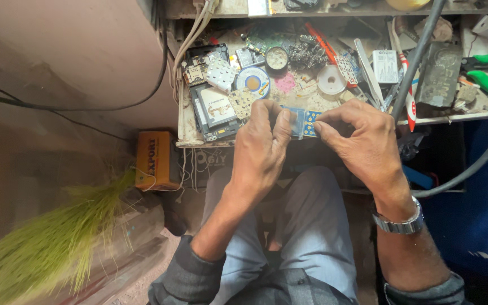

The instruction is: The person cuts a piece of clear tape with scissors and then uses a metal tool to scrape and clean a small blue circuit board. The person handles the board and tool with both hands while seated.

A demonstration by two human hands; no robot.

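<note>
Carefully, my left hand [261, 149] and right hand [362, 141], fingers closed, pinch the small blue circuit board [303, 123] between them just above the surface [183, 121] edge, best held steady, with the dismantled phone [213, 107] lying beyond.

- Head camera, sole view: sitting on the person's head and looking steeply down over lap and forearms.
- Facing: pointing forward and down at the cluttered desk [334, 85], which is filling the upper frame.
- Nearness: sitting close, with the left hand [261, 149] and right hand [362, 141] occupying the centre.
- Edges: taking in floor at left and cables at right.
</note>
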